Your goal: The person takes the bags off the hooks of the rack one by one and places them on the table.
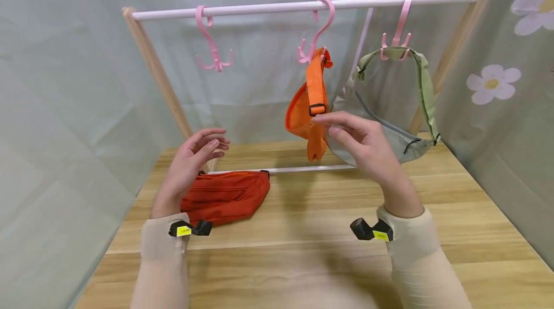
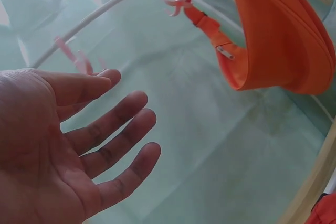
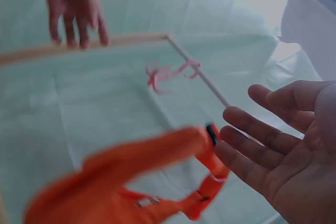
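Observation:
An orange bag hangs by its strap from the middle pink hook. The right hand is beside the bag's buckle, fingers extended; whether a fingertip touches it I cannot tell. In the right wrist view the right hand holds nothing, its fingers near the orange strap. The left hand is raised above a red bag lying on the table, fingers loosely bent; in the left wrist view the left hand is empty, with the orange bag at upper right.
A rack with a white rail and wooden posts stands on the wooden table. The left pink hook bears nothing. A grey-green bag hangs from the right pink hook. Curtains surround the table.

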`<control>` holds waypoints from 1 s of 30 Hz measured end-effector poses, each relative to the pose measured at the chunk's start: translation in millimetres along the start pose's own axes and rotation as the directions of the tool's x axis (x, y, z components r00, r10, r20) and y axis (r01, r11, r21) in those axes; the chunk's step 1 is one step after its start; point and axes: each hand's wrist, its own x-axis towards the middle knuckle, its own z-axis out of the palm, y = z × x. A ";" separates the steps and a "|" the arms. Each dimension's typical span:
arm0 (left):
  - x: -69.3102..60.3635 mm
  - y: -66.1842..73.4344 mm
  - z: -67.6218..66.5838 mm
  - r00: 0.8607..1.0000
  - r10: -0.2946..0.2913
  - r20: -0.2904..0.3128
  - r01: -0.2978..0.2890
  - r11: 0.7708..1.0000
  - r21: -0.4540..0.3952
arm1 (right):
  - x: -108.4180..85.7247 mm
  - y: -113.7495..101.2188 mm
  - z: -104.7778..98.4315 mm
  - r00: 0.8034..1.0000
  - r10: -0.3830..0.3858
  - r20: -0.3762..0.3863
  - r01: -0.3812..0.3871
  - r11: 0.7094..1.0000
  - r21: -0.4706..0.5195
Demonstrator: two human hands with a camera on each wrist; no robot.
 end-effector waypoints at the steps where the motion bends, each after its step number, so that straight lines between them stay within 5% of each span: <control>1: 1.4 2.4 1.0 1.000 0.004 0.005 -0.004 1.000 0.013 | 2.3 -0.5 -4.5 1.000 -0.017 -0.011 0.017 0.999 -0.028; 7: 10.8 18.6 6.8 0.998 0.030 0.055 -0.033 0.998 0.058 | 21.7 -11.0 -32.8 0.991 -0.092 -0.096 0.074 0.983 -0.168; 16: 23.7 40.7 19.2 0.992 0.053 0.112 -0.064 0.993 0.097 | 55.6 -25.0 -59.8 0.981 -0.149 -0.126 0.112 0.959 -0.260; 23: 32.1 54.5 36.1 0.988 0.052 0.146 -0.074 0.985 0.153 | 86.9 -41.6 -74.7 0.986 -0.154 -0.062 0.100 0.851 -0.516; 30: 56.2 78.5 52.3 0.978 0.126 0.166 -0.161 0.962 0.221 | 120.2 -53.8 -83.0 0.990 -0.142 0.009 0.113 0.749 -0.653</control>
